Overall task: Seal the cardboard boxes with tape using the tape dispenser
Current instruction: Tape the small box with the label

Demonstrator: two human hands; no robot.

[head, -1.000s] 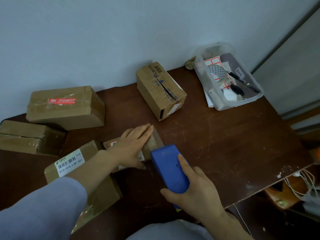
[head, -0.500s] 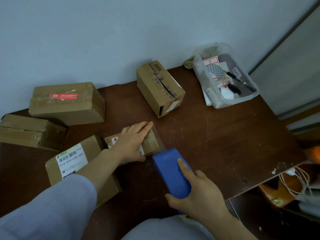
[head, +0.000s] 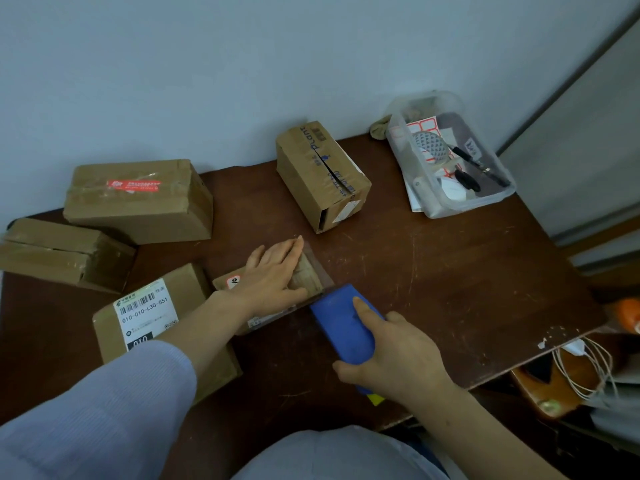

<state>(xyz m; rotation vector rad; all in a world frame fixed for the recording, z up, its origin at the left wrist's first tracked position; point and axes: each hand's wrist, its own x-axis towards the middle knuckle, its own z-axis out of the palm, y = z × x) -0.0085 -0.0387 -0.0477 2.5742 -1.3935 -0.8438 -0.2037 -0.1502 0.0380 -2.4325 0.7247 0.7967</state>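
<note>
A small flat cardboard box (head: 311, 275) lies in the middle of the dark wooden table (head: 450, 271). My left hand (head: 273, 271) presses flat on its top, fingers straight. My right hand (head: 391, 351) grips the blue tape dispenser (head: 341, 323), index finger laid along its back. The dispenser's front end meets the near right edge of the small box. A strip of clear tape shows along that box's right side.
A labelled box (head: 152, 317) sits under my left forearm. Two taped boxes (head: 138, 199) (head: 62, 254) stand at the left, and another box (head: 322, 174) with a slit top at the back. A clear plastic bin (head: 450, 157) of stationery sits back right. Cables (head: 585, 368) hang off the table's right corner.
The dispenser has drawn back toward me along the small box to its near edge. My left hand stays pressed on the box top.
</note>
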